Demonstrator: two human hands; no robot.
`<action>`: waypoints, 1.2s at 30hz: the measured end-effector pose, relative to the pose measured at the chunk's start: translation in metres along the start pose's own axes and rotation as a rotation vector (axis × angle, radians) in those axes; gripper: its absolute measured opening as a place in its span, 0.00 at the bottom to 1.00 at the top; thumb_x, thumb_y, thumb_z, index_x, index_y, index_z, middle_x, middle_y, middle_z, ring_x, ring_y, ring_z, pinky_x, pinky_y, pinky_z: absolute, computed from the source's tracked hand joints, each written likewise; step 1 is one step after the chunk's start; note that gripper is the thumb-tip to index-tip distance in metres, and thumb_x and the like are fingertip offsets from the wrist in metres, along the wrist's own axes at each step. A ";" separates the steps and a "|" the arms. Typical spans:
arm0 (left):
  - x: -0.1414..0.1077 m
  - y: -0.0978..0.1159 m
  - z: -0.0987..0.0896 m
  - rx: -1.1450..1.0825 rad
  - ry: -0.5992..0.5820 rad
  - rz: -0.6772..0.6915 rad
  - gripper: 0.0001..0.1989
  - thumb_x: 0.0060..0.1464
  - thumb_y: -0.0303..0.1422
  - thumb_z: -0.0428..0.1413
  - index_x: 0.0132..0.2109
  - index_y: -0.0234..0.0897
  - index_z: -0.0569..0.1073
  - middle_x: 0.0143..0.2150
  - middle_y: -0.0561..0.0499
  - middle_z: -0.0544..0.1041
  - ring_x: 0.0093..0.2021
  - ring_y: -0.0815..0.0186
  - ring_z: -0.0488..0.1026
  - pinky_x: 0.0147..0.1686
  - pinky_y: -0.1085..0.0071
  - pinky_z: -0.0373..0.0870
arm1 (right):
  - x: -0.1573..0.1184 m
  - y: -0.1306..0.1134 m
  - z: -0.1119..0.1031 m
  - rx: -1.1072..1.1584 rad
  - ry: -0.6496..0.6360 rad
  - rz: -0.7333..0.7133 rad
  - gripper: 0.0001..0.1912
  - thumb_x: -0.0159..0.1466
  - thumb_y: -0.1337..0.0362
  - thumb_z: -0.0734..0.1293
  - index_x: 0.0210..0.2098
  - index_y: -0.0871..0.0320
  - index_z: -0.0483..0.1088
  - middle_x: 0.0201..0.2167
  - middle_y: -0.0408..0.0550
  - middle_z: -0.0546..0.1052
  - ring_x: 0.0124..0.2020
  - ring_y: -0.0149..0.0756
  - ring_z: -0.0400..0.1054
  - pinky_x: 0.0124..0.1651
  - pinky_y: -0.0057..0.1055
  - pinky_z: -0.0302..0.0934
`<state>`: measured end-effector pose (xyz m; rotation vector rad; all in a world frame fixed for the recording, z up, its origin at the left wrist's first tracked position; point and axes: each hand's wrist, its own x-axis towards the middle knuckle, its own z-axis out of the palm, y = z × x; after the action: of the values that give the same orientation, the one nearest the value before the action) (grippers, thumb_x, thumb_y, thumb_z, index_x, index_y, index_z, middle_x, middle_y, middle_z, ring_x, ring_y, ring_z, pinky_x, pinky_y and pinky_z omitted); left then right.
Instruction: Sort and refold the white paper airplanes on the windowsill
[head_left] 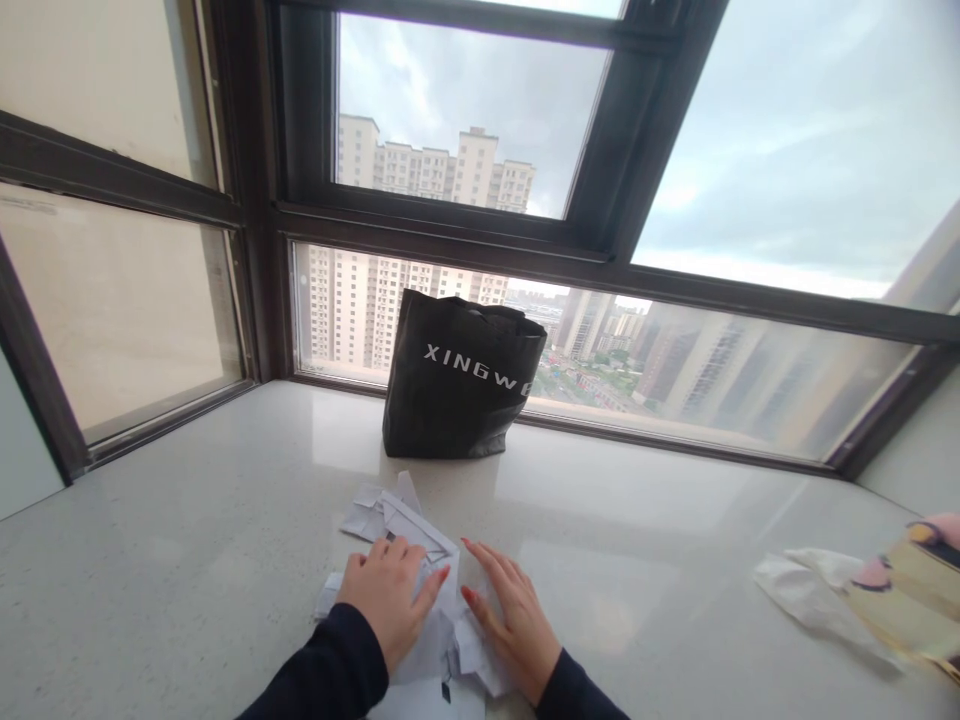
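Note:
A loose heap of folded and crumpled white paper sheets point(412, 522) lies on the white speckled sill, with a few dark marks showing on it. My left hand point(384, 592) rests palm down over the left part of the heap, its fingers slightly bent and the thumb apart. On the other side, my right hand point(511, 612) lies along the right edge of the papers, fingers stretched forward and thumb apart. Neither hand grips a sheet that I can see. Both hands and sleeves cover part of the heap.
Behind the papers a black bag point(457, 400) with white lettering stands upright near the window. At the right edge, a white tissue point(806, 590) sticks out of a yellow patterned pack point(911, 590). Dark window frames point(259, 200) border the sill point(187, 560).

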<state>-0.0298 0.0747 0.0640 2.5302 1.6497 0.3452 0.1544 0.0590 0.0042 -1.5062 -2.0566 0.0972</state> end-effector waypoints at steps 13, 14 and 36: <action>0.030 -0.042 0.030 0.057 -0.205 -0.025 0.31 0.52 0.46 0.43 0.59 0.36 0.55 0.61 0.40 0.51 0.60 0.50 0.49 0.53 0.51 0.48 | -0.004 -0.003 0.004 0.137 0.025 -0.077 0.20 0.61 0.66 0.56 0.54 0.54 0.57 0.48 0.49 0.69 0.49 0.38 0.62 0.51 0.37 0.56; 0.026 -0.039 0.028 0.063 -0.225 -0.019 0.31 0.52 0.46 0.43 0.60 0.36 0.55 0.61 0.39 0.51 0.60 0.49 0.49 0.53 0.51 0.48 | -0.004 -0.003 0.005 0.146 0.064 -0.044 0.20 0.61 0.66 0.57 0.53 0.53 0.58 0.47 0.49 0.70 0.48 0.39 0.62 0.50 0.38 0.57; 0.007 -0.024 0.057 -0.007 0.127 0.461 0.24 0.53 0.39 0.47 0.57 0.40 0.58 0.57 0.46 0.62 0.54 0.54 0.60 0.48 0.56 0.62 | 0.036 0.076 -0.033 0.502 0.330 0.488 0.15 0.51 0.57 0.63 0.29 0.63 0.72 0.23 0.50 0.74 0.23 0.36 0.68 0.24 0.33 0.65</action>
<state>-0.0345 0.0933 0.0048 2.9170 1.0726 0.5552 0.2286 0.1091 0.0172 -1.5349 -1.2549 0.4814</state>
